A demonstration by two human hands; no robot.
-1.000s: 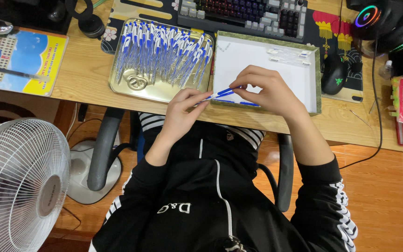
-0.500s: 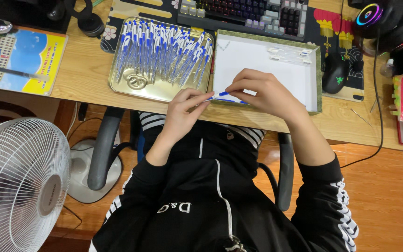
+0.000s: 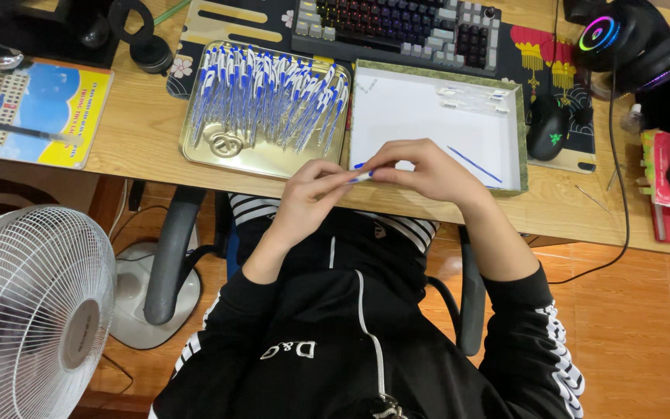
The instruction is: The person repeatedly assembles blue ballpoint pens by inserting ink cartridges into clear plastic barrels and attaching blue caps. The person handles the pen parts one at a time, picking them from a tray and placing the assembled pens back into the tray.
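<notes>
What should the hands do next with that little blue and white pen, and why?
Probably lay the pen down in the white box. Both the left hand and the right hand pinch it at the box's near edge. A thin blue refill already lies loose in the box, while the gold tray holds many whole pens.

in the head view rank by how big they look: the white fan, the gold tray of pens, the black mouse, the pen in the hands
1. white fan, though it sits nearest the camera
2. gold tray
3. black mouse
4. pen, mostly hidden by the hands
</notes>
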